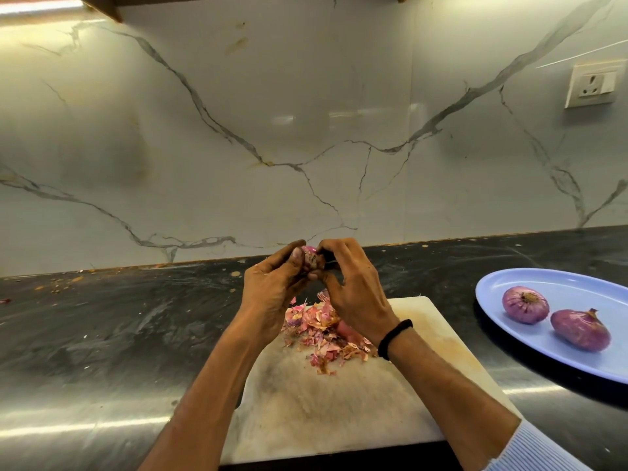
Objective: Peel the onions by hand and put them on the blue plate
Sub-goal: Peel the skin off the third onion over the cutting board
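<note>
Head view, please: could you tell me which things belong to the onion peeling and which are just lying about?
Job: onion held by left hand and right hand; two peeled onions on the blue plate; peel pile on the cutting board.
Lying about: wall socket; crumbs on the counter.

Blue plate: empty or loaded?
Loaded: far onion and near onion lie apart on the blue plate; left hand and right hand grip a third onion.

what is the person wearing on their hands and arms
The left hand and right hand are bare, no gloves or rings visible. A thin black band circles the right wrist, and a pale blue ribbed sleeve sits pushed up that arm. No left sleeve shows.
</note>
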Available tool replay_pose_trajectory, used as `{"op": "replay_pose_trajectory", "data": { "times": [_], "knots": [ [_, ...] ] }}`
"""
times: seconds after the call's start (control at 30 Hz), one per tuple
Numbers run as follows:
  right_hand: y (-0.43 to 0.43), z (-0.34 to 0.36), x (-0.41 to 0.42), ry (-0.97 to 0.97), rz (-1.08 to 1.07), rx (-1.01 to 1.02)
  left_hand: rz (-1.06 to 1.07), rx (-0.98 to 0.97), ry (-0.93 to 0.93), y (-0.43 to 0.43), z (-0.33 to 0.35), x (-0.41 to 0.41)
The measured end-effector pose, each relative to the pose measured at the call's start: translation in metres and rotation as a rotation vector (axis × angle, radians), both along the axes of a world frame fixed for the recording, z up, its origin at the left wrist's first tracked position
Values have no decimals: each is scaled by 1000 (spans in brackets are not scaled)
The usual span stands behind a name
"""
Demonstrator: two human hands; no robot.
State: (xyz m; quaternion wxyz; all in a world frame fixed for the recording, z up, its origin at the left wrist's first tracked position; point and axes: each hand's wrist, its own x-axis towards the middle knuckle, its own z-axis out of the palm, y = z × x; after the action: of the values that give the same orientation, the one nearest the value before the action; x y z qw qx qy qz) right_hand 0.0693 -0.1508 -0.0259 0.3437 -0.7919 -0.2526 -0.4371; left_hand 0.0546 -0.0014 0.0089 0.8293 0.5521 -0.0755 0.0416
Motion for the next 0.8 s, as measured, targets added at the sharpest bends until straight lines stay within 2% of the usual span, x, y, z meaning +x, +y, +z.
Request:
{"op": "replay_pose_trajectory", "data": {
  "times": [0.63,0.8],
  "knots": [
    [3,-6,1,-69,-81,-53,123,43,-166,-10,-6,-4],
    [4,-5,-1,-40,-57,19,154,60,-158,-10,-8,-2]
  ]
}}
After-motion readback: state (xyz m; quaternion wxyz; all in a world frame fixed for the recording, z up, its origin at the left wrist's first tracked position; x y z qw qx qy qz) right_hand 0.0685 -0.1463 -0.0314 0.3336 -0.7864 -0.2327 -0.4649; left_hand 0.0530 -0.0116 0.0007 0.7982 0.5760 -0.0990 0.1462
